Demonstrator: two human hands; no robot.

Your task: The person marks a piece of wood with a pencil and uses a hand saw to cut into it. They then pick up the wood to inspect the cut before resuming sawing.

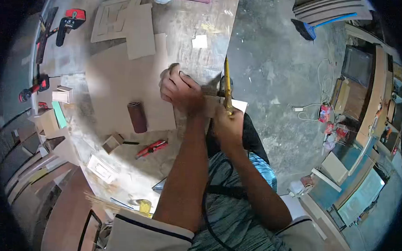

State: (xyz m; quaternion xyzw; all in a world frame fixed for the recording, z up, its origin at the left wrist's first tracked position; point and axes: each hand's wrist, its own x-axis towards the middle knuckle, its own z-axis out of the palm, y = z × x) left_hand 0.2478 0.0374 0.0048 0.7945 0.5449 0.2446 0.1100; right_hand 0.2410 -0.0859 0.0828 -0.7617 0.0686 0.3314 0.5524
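Note:
My right hand (229, 126) is closed around the handle end of a yellow hacksaw (228, 84), seen nearly edge-on and pointing away from me along the table's edge. Left of it, my left hand (181, 90) has its fingers curled above the table; what they hold, if anything, is hidden. A small tan board piece (212, 107) shows between my left wrist and the saw, partly covered. Below the left hand, a dark reddish-brown roll (137, 117) rests on a large brown sheet (107, 84).
Red-handled pliers (151, 149) and a small open wooden box (113, 143) lie on the table (182, 23). Cut panels (141, 32) and a red-and-black power tool (71, 23) are farther back. A blue broom (307, 29) and a cable (322, 81) are on the floor at right.

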